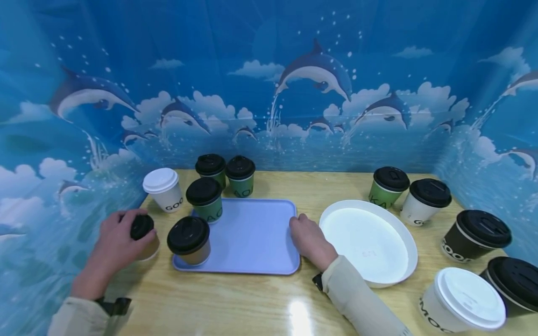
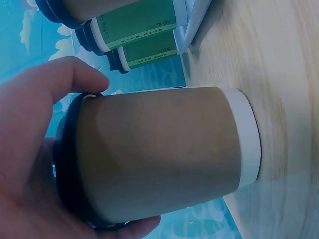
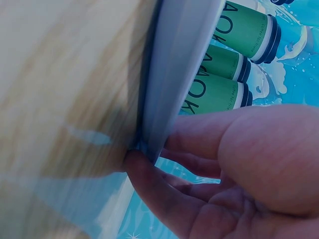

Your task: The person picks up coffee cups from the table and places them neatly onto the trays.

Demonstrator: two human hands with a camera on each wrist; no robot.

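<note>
At the left of the table my left hand [image 1: 119, 240] holds a brown paper coffee cup [image 2: 159, 154] by its black lid, thumb and fingers around the lid's rim. The cup stands upright, its white base right at the tabletop. My right hand [image 1: 310, 240] pinches the right edge of a lilac rectangular tray [image 1: 260, 238], with the thumb low at the rim in the right wrist view. Another brown cup [image 1: 194, 252] with a black lid stands at the tray's front left. Behind it, a green cup [image 1: 210, 211] sits at the tray's left edge.
Two more green cups [image 1: 242, 185] stand behind the tray, and a white-lidded cup [image 1: 166, 193] at the back left. A round white dish [image 1: 365, 242] lies right of the tray. Several cups, including a white one [image 1: 458, 303], line the right side. A dolphin-print backdrop [image 1: 269, 93] surrounds the table.
</note>
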